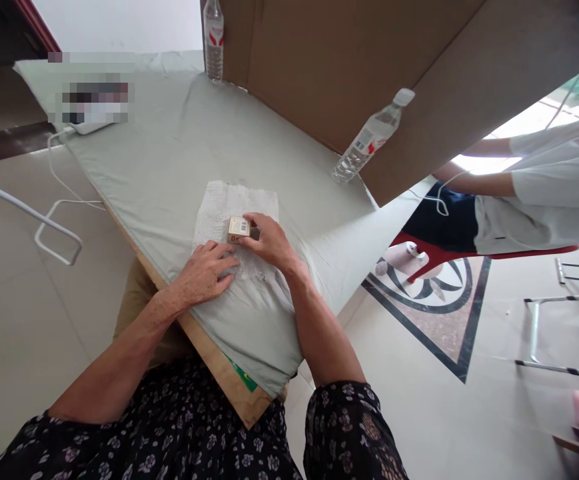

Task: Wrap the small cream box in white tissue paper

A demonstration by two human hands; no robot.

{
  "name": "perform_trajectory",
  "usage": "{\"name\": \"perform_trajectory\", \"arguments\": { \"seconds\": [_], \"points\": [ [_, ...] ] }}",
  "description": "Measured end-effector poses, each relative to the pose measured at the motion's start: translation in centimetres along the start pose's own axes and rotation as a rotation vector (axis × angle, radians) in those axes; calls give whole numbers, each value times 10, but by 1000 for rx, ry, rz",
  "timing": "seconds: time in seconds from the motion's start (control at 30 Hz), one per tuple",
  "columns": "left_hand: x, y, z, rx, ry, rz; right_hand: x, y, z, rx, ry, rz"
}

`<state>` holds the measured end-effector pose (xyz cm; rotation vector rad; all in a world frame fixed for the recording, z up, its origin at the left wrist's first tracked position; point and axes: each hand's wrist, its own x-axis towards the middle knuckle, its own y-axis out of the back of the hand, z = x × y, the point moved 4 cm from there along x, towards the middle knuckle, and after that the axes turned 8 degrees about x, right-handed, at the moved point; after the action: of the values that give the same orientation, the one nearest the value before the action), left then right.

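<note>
A small cream-coloured box (pixel 239 228) with a barcode on its top face sits over a white sheet of bubble wrap (pixel 229 199). My right hand (pixel 270 241) grips this box at its right side, between thumb and fingers. Just to the left and nearer my body, my left hand (pixel 208 275) lies flat on the near part of the wrap, fingers spread and apart from the box. Part of the wrap is covered by both hands.
A pale green cloth covers the table (pixel 159 160). One water bottle (pixel 214 43) stands at the back and another bottle (pixel 372 139) leans at the right, both against a cardboard panel (pixel 309 67). Beyond the panel, a person (pixel 534 180) sits on a red chair (pixel 524 252).
</note>
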<state>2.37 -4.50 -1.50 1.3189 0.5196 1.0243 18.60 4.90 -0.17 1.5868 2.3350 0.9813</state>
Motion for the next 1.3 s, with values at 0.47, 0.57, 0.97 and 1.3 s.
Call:
{"name": "perform_trajectory", "arguments": {
  "seconds": [0.47,0.57,0.97,1.3],
  "points": [
    [2,-1,0,-24,31,-25,-64,99,73,-249,-364,530],
    [4,6,-3,-94,45,-22,-65,91,53,-274,-198,603],
    [54,-2,-28,53,148,-150,-24,-14,7,-386,-80,-59],
    [41,-10,-51,45,208,-169,-48,-3,18,-499,-170,-44]
  ]
}}
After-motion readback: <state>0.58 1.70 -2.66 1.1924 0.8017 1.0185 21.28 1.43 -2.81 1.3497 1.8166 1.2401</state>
